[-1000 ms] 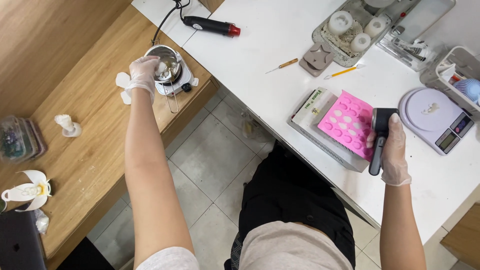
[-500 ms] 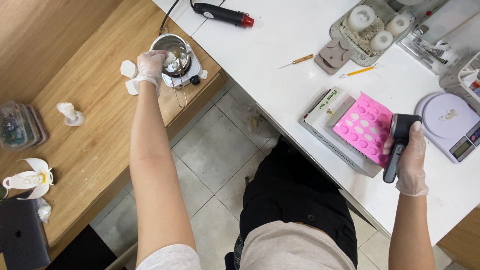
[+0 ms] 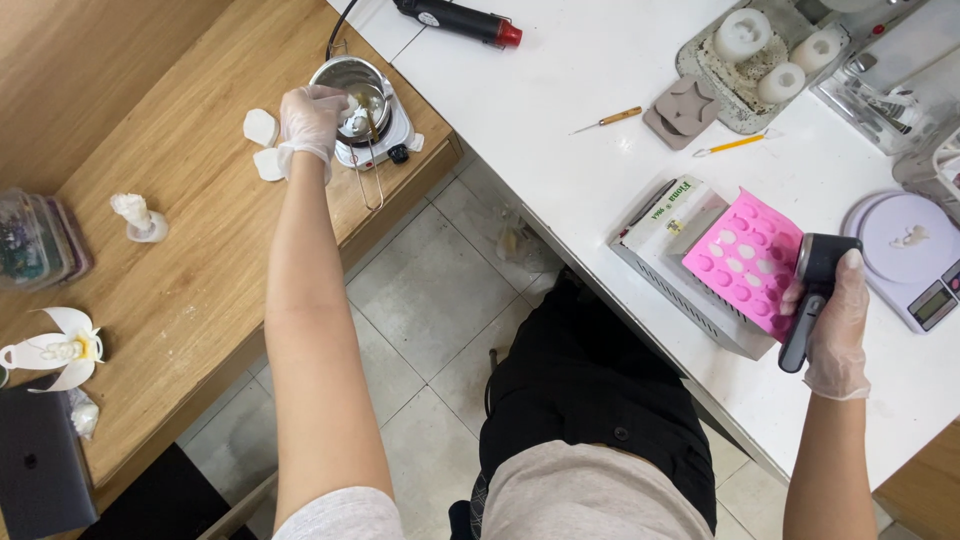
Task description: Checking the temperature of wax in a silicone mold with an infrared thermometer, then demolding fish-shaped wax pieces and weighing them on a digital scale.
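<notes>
Gloved left hand [image 3: 312, 120] reaches over the metal pot [image 3: 352, 88] on a small hotplate [image 3: 385, 140], far left on the wooden counter [image 3: 180, 250]; its grip cannot be told. Gloved right hand [image 3: 835, 325] is closed around a dark handheld tool [image 3: 815, 295], touching the pink mould [image 3: 745, 260] on the white table [image 3: 560, 110].

Lighting: bright, even, from overhead; my view is clear throughout. Glare: the white table [image 3: 600, 90] runs near blown-out; a sheen sits on the metal pot [image 3: 352, 82]. Shadows: soft and short, beside my left arm [image 3: 310, 330] on the wooden bench [image 3: 170, 260]. Focus: sharp at centre. Edges: slight wide-angle bending, table lines bow outward.
</notes>
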